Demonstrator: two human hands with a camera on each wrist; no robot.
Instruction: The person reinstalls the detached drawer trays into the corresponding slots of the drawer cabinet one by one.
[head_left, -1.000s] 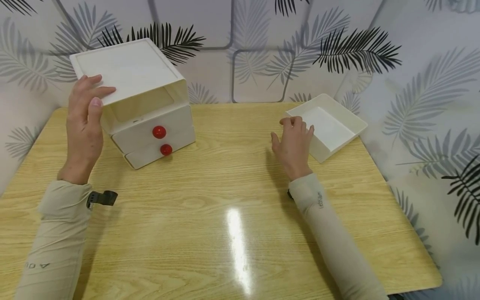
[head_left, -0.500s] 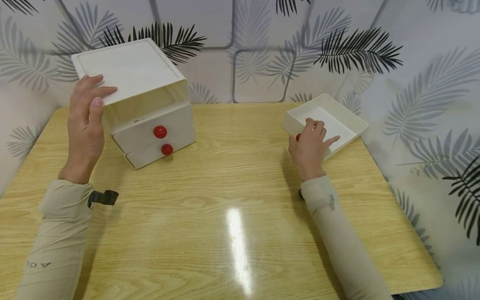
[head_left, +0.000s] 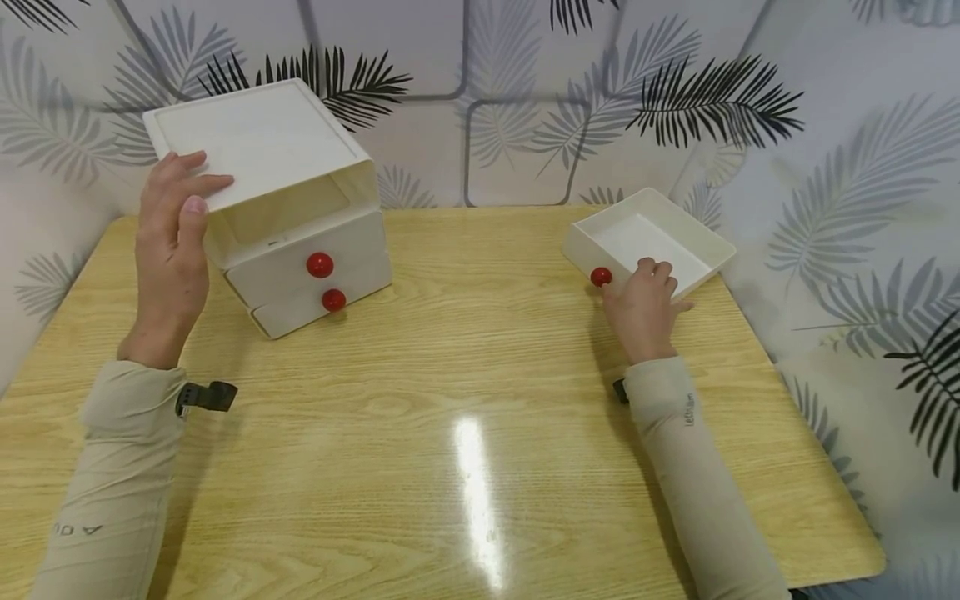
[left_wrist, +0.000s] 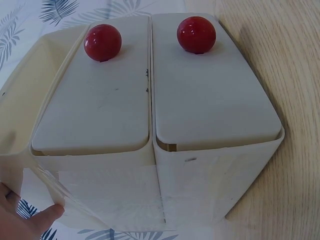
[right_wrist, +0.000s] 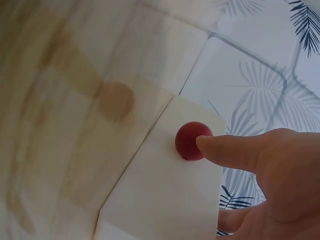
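Observation:
A white drawer cabinet (head_left: 255, 129) stands at the back left of the table, its top slot without a drawer. Below that slot are two drawer fronts with round red knobs (left_wrist: 196, 34). My left hand (head_left: 172, 258) rests on the cabinet's near left corner, fingers extended over the top and thumb at the front edge. At the right lies a loose white drawer (head_left: 678, 225), open side up, with nothing visible inside. My right hand (head_left: 641, 312) grips its front wall, fingers over the rim and thumb against the red knob (right_wrist: 187, 142).
The wooden table (head_left: 390, 417) carries both things; its right edge runs close beside the loose drawer. Leaf-patterned wall covering (head_left: 517, 75) rises behind the table and along the right side.
My right hand has moved right along the loose drawer's front wall, uncovering the red knob. The drawer, the cabinet and my left hand have stayed in place.

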